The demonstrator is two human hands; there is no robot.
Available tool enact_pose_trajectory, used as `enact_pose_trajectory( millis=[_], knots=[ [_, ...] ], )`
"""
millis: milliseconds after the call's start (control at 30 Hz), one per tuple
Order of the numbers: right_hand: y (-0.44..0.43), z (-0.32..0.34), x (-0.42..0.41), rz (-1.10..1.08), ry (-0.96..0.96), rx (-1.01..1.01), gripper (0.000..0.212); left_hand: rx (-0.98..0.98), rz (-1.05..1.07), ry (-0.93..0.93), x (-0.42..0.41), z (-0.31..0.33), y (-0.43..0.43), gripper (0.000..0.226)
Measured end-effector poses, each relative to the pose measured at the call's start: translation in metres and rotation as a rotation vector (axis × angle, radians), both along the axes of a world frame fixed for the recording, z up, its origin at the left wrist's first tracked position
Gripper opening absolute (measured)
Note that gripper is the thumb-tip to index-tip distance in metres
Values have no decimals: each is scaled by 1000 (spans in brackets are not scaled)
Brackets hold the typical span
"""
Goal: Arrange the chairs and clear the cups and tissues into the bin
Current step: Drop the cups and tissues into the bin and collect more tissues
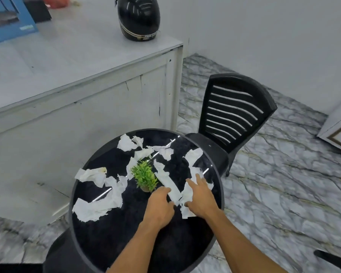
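Our left hand (pixel 159 205) grabs a long tissue (pixel 168 184). Our right hand (pixel 200 198) lies flat, fingers straight, on a torn tissue (pixel 187 193). A little plant (pixel 144 175) stands just past our left hand.

We count roughly nine tissues (pixel 95 207), one small plant (pixel 144 175), one round tabletop (pixel 126 233), one black chair (pixel 230 113) in full view, one black helmet (pixel 138 16) and one blue box (pixel 8 20).

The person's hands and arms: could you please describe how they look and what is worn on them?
The left hand and right hand are bare, without gloves. The left forearm and right forearm are uncovered down to the frame edge: no sleeve, watch or bracelet shows. No ring can be made out.
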State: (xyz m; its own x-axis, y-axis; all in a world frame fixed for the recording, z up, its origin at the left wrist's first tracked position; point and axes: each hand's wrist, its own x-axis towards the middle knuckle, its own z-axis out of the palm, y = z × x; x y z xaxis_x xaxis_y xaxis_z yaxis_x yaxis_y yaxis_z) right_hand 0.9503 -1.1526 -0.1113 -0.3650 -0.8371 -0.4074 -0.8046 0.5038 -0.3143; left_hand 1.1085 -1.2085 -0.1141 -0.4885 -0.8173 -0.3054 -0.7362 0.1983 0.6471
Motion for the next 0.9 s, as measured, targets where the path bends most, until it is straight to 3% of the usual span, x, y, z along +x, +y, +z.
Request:
enact_pose_trajectory(
  millis=[67, 233, 400, 467, 567, 700, 900],
  knots=[
    [-7, -11, -4, 22, -20, 55, 81, 13, -46, -34, -9, -8, -11, 51],
    [-5, -32, -12, 86, 76, 36, 30, -85, -120, -180, -32, -31, -16, 50],
    [-16, -43, -34, -43, -54, -66, 61, -80, -7, -195, -42, -38, -14, 49],
    [-25, -44, -46, -132, -150, -75, 50, -116, 27, -198, -48, -33, -12, 27],
    [-35, -54, -64, -89, -164, -99, 27, -196, 114, -119, -62, -29, -16, 28],
    [-38, -55, -77, 7, -225, -101, 33, -288, 220, -26, -84, -23, -40, 17],
    [-51, -32, -99, 143, -173, -267, 20, -127, 235, -193, -106, -35, -67, 14]
  ],
)
